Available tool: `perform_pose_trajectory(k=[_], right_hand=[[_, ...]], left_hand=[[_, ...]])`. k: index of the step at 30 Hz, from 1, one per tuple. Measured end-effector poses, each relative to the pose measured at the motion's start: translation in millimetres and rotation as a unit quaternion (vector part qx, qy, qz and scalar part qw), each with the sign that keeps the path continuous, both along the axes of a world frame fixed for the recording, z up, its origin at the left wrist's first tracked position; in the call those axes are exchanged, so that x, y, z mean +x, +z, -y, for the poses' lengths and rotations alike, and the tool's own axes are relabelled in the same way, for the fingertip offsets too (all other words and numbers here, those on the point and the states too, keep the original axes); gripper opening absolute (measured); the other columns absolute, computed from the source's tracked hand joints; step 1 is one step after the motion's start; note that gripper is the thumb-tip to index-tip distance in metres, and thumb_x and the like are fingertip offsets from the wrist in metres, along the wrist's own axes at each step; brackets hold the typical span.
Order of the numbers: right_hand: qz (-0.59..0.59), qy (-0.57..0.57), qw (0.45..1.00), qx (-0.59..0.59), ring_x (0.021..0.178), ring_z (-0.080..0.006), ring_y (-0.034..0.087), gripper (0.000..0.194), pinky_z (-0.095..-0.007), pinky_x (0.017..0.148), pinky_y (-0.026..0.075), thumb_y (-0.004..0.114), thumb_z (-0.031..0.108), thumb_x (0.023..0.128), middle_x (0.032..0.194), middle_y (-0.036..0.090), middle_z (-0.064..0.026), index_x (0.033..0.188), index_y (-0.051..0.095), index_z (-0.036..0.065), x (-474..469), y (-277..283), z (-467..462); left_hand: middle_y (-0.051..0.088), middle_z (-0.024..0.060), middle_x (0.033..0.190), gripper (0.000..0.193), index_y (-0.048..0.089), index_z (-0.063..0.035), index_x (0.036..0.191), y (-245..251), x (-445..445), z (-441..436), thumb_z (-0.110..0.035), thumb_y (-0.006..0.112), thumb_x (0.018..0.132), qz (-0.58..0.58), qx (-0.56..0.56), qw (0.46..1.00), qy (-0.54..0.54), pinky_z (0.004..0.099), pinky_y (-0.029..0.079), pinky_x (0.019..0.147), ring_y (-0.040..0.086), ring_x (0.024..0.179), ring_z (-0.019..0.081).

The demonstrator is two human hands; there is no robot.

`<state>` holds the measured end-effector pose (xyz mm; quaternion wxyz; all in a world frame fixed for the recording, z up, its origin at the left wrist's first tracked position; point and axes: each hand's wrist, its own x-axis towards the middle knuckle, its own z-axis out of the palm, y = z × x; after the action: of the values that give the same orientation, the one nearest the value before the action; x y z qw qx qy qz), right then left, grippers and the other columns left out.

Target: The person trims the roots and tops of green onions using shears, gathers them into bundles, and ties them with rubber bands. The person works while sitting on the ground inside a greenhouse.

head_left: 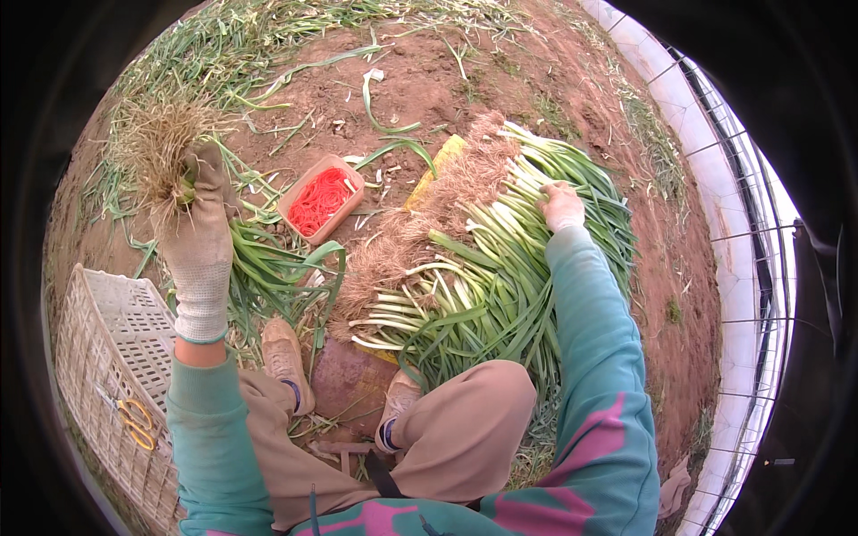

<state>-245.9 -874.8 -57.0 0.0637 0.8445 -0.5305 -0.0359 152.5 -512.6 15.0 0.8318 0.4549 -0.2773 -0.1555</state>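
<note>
My left hand, in a soiled knit glove, grips a bunch of leafy green stalks. Their tangled dry roots point away from me, and the leaves hang beneath the hand. On the right lies a broad pile of green garlic or similar allium plants, white stems and reddish-brown roots towards the left. My right hand rests on the upper part of this pile with bent fingers touching stems; whether it holds any cannot be seen.
An open plastic tub of red bands stands between the hands. Yellow-handled scissors hang on a plastic crate at left. Yellow material shows under the pile. Cut leaves litter the soil; white sheeting with wires borders the right.
</note>
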Motion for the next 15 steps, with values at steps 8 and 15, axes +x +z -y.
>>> perform_pose_trajectory(k=[8, 15], right_hand=[[0.228, 0.040, 0.971, -0.059, 0.101, -0.0344, 0.061, 0.024, -0.0440, 0.084, 0.049, 0.056, 0.027, 0.095, 0.111, 0.063, -0.0124, 0.114, 0.057, 0.013, -13, 25, 60], [0.015, 0.027, 0.998, 0.061, 0.116, -0.0369, 0.055, 0.035, -0.0436, 0.097, 0.044, 0.059, 0.022, 0.089, 0.124, 0.058, -0.0235, 0.118, 0.056, 0.003, 22, -5, 82]], left_hand=[[0.035, -0.0058, 0.068, 0.038, 0.055, -0.0067, 0.109, 16, -18, 40, -0.041, 0.061, 0.096, 0.002, 0.155, 0.986, 0.064, 0.0254, 0.036, 0.059, 0.037, 0.060, 0.0071], [0.044, -0.0048, 0.066, 0.025, 0.059, -0.0065, 0.096, 10, -24, 58, -0.031, 0.060, 0.097, 0.004, 0.190, 0.981, 0.035, 0.0246, 0.044, 0.055, 0.043, 0.055, 0.0068]])
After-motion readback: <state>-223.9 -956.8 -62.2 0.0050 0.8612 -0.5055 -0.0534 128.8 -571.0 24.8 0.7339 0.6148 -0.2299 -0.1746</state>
